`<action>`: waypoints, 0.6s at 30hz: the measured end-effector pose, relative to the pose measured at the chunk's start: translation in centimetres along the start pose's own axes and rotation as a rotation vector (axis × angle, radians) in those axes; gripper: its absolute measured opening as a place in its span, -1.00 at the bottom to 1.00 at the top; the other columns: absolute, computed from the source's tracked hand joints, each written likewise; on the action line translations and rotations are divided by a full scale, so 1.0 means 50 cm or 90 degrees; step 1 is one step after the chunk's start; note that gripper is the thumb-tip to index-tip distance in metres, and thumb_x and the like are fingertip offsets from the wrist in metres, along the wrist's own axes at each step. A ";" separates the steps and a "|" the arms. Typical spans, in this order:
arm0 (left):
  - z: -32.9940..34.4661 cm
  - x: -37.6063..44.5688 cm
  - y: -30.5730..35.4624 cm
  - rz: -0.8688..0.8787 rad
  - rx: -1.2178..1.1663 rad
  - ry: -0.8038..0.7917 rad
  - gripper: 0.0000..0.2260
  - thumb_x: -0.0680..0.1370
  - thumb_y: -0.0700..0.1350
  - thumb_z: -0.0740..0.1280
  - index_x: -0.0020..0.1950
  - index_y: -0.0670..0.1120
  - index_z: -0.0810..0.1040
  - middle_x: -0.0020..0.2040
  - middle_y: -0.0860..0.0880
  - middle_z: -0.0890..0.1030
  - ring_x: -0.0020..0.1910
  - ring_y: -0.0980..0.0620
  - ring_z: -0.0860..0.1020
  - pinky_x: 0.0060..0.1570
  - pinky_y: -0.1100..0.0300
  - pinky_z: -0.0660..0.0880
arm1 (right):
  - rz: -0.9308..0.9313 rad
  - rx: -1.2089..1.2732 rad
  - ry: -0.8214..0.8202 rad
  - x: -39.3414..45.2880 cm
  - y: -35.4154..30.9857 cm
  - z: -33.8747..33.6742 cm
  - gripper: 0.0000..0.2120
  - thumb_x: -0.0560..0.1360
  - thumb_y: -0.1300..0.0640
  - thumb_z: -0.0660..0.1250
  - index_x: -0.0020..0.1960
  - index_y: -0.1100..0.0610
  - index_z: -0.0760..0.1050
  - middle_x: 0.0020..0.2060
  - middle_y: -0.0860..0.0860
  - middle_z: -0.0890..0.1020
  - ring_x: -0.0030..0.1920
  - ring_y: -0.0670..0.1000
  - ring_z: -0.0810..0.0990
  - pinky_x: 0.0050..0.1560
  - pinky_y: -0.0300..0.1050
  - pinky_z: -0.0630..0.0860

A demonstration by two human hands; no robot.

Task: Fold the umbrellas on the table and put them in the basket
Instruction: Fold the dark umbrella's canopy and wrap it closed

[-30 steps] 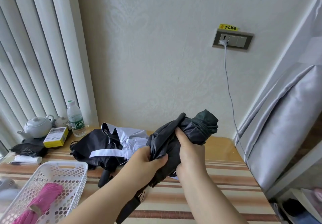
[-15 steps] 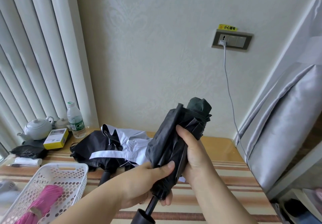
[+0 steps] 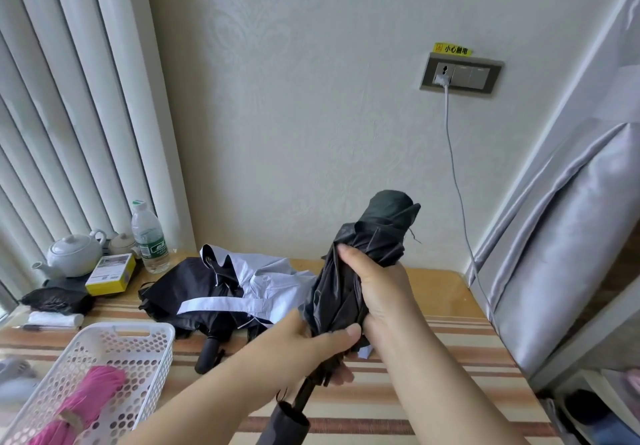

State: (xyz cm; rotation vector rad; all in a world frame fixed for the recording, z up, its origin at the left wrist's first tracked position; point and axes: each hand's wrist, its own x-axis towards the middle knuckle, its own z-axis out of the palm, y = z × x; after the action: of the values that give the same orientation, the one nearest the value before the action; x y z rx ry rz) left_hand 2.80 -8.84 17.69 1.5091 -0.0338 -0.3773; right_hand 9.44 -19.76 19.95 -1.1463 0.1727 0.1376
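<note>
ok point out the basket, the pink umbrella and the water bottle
basket [image 3: 162,332]: head view, bare far rim.
pink umbrella [image 3: 100,389]: head view, folded canopy inside the basket.
water bottle [image 3: 149,241]: head view, its label.

dark umbrella [image 3: 349,292] raised upright, handle lower

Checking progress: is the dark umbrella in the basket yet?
No, both hands hold the dark umbrella above the table; the basket holds a pink one.

The striped counter [image 3: 398,406] carries a white basket [image 3: 152,351] at front left, a black-and-white umbrella [image 3: 221,295] in the middle, and at back left a teapot [image 3: 74,259], a water bottle [image 3: 149,238], a yellow box [image 3: 110,275], a pen [image 3: 45,328] and a black bag [image 3: 57,301].
</note>
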 end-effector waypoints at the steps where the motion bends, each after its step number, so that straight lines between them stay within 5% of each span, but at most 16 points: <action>1: -0.006 -0.001 -0.001 0.003 -0.043 -0.045 -0.75 0.49 -0.03 0.40 0.07 -0.14 0.54 -0.14 -0.17 0.61 -0.23 -0.12 0.61 -0.16 0.10 0.57 | -0.001 0.008 -0.033 -0.003 -0.003 0.002 -0.90 0.44 0.30 0.41 -0.04 0.25 0.59 -0.24 0.18 0.66 -0.24 0.14 0.65 -0.18 0.00 0.61; 5: -0.008 -0.003 -0.004 0.004 -0.178 -0.155 -0.62 0.42 0.15 0.41 0.02 -0.13 0.57 -0.21 -0.20 0.58 -0.38 -0.09 0.55 -0.36 0.15 0.49 | 0.045 0.037 -0.164 -0.014 -0.020 0.000 -0.78 0.33 0.16 0.42 -0.06 0.23 0.54 -0.35 0.09 0.61 -0.36 0.04 0.62 -0.34 -0.13 0.57; 8: 0.006 -0.005 0.004 0.014 -0.176 -0.111 -0.62 0.50 0.14 0.31 -0.06 -0.20 0.43 -0.32 -0.13 0.49 -0.50 -0.01 0.41 -0.49 0.25 0.37 | 0.083 0.064 -0.185 -0.011 -0.025 -0.015 -0.70 0.27 0.06 0.46 -0.10 0.22 0.54 -0.36 0.09 0.60 -0.37 0.04 0.61 -0.35 -0.13 0.57; 11: 0.019 -0.007 0.021 0.049 0.014 0.009 -0.73 0.60 0.05 0.24 -0.10 -0.15 0.38 -0.40 -0.02 0.50 -0.52 0.05 0.41 -0.49 0.28 0.37 | 0.084 0.058 -0.168 -0.005 -0.032 -0.013 -0.68 0.27 0.06 0.54 -0.12 0.23 0.54 -0.34 0.12 0.61 -0.36 0.07 0.61 -0.33 -0.10 0.58; 13: 0.022 0.001 0.021 0.128 0.223 0.129 -0.89 0.61 0.00 0.22 0.03 -0.02 0.40 -0.28 0.10 0.56 -0.41 0.15 0.49 -0.36 0.38 0.42 | 0.053 0.028 -0.132 0.000 -0.037 -0.002 -0.63 0.23 0.06 0.59 -0.12 0.21 0.53 -0.34 0.10 0.60 -0.36 0.06 0.59 -0.32 -0.11 0.57; 16: 0.035 0.015 0.000 0.199 0.466 0.256 -0.83 0.59 0.02 0.24 0.02 0.01 0.26 -0.32 0.13 0.47 -0.39 0.27 0.47 -0.37 0.39 0.36 | 0.021 -0.039 -0.014 0.006 -0.032 0.015 -0.74 0.28 0.16 0.57 -0.12 0.19 0.57 -0.34 0.06 0.64 -0.34 0.05 0.61 -0.27 -0.12 0.57; 18: 0.043 0.014 -0.013 0.202 0.481 0.275 -0.78 0.57 0.03 0.27 -0.03 0.01 0.22 -0.39 0.10 0.43 -0.45 0.26 0.44 -0.41 0.34 0.36 | 0.002 -0.063 0.032 0.006 -0.026 0.018 -0.85 0.37 0.25 0.51 -0.13 0.18 0.56 -0.35 0.06 0.63 -0.35 0.06 0.60 -0.29 -0.14 0.54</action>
State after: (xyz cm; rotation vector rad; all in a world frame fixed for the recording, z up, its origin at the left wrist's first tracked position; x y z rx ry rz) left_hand 2.77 -11.10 17.05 2.2620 -0.0782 0.2616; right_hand 10.04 -19.47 21.41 -1.2487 0.2139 0.1219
